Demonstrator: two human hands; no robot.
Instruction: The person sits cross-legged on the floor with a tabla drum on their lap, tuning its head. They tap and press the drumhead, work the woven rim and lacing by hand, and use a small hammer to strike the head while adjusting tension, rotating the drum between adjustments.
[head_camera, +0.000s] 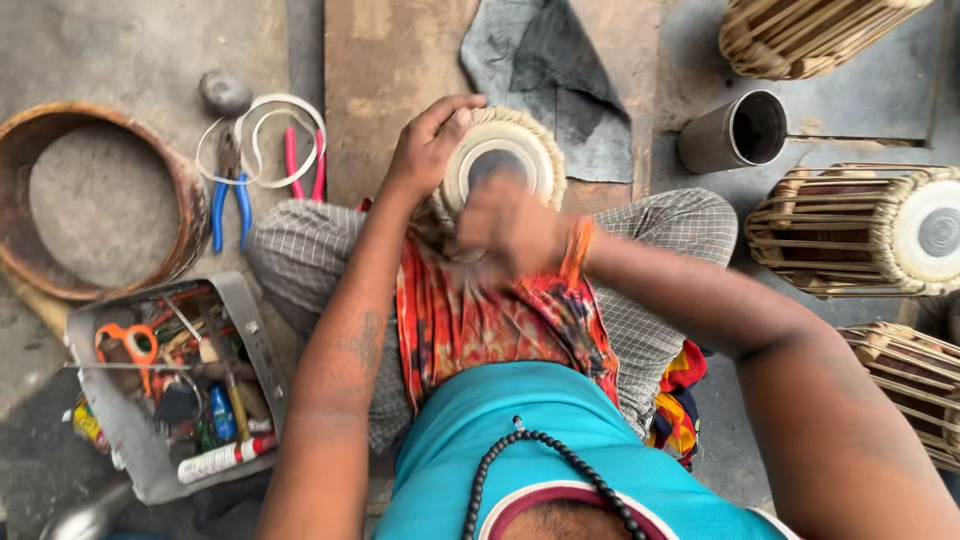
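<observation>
— What's the setting here?

— A rough concrete floor (120, 50) seen from above, with a wooden board (390, 60) and a grey cloth (560, 70) lying ahead of a person sitting cross-legged in checked trousers and a teal shirt.

— And the hands?

— The left hand (430, 145) curls over the far left rim of a small drum (503, 160) that stands in the lap, its pale head with a dark centre facing up; fingers bent, gripping the woven edge. The right hand (505, 225) is at the near side of the drum, but it is blurred, so I cannot tell whether it is closed, spread or holding anything.

— What lies around?

— To the left, a round rusty metal hoop (185, 190), blue-handled pliers (230, 195), red-handled pliers (303, 165) and a coil of white strap (262, 110), with a grey stone (225, 92) above them. Nearer the person's left knee sits a metal tool tray (255, 335) crowded with orange scissors (130, 345) and other small tools. To the right, a metal cylinder (735, 132) lies on its side, and three strapped drums (860, 230) rest well apart from the lap.
</observation>
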